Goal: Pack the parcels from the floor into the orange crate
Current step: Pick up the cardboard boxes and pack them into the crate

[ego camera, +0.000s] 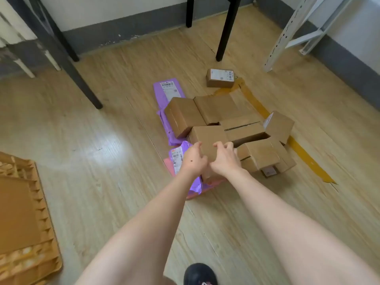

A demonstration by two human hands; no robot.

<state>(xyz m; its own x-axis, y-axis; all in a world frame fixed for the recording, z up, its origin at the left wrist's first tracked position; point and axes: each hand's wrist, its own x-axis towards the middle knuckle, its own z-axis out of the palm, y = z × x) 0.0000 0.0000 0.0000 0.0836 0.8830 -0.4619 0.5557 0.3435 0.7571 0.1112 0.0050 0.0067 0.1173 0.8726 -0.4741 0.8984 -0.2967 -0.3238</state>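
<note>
Head view: both hands are close together, almost touching, on one plain brown cardboard box [207, 136] at the near side of the parcel pile. The left hand [194, 160] and the right hand [225, 160] each curl their fingers over its near top edge. More brown boxes [218, 109] and purple plastic mailer bags [167, 91] lie around it on the wooden floor [115, 140]. The ribbed orange plastic crate [26, 223] sits well apart at the lower left (partly out of frame).
</note>
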